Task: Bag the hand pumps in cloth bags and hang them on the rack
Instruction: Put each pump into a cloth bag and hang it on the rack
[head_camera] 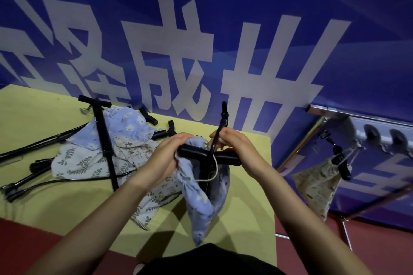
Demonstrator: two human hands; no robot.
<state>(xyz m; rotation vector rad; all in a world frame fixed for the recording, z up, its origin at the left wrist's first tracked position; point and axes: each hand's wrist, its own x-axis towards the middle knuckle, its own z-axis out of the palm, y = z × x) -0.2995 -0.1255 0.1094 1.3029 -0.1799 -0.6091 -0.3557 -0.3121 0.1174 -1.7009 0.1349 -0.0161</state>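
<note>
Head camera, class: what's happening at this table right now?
A person is bagging a hand pump in a blue floral cloth bag. The left hand grips the bag's mouth and the right hand holds its far edge by the hose; the T-handle sticks out. More pumps and bags lie on the yellow table. One filled beige bag hangs on the rack.

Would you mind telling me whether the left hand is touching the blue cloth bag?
Touching. The head view shows the left hand with its fingers curled over the gathered rim of the blue cloth bag, no gap between them.
</note>
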